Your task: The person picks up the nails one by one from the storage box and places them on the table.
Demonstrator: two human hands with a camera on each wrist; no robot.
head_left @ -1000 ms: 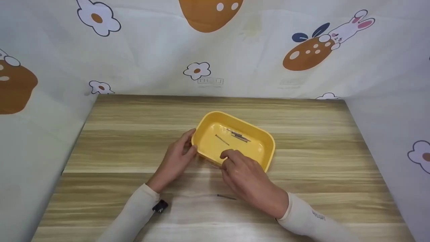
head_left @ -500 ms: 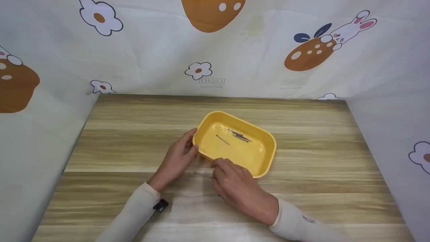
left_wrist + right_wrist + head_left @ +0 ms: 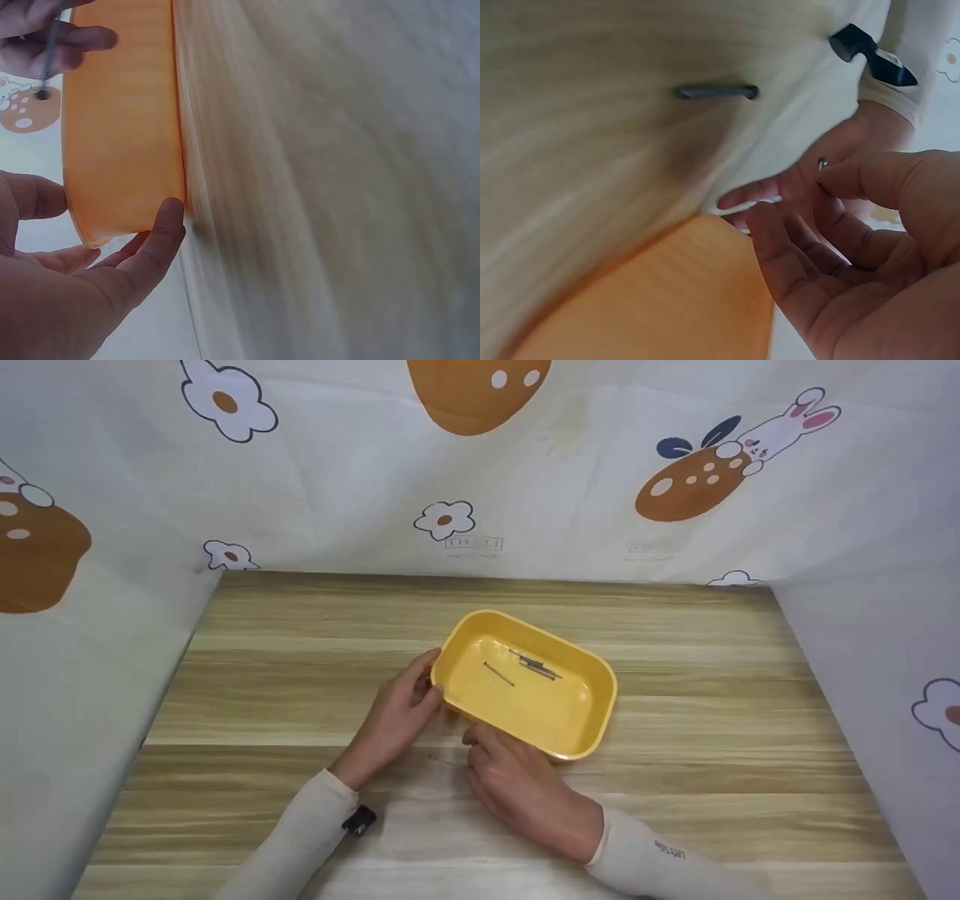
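Note:
In the head view a yellow plastic box (image 3: 551,712) sits at a slant on the table. My left hand (image 3: 390,716) grips its left end; the left wrist view shows thumb and fingers spread round the orange-looking wall (image 3: 124,142). Just in front of the near wall, my right hand (image 3: 521,787) pinches a thin nail (image 3: 49,56) between thumb and finger. Its head (image 3: 822,161) pokes out past the fingertips. One nail (image 3: 499,673) lies alone inside the box, beside a small cluster of nails (image 3: 537,666).
Another nail (image 3: 716,92) lies on the wooden table (image 3: 300,607); in the head view my right hand hides it. A black device (image 3: 358,820) is on the left wrist. Pale patterned cloth walls (image 3: 322,472) stand at the back and both sides.
My right hand has moved left and toward me, from over the box's near rim to in front of it, carrying the nail. My left hand and the box stay in place.

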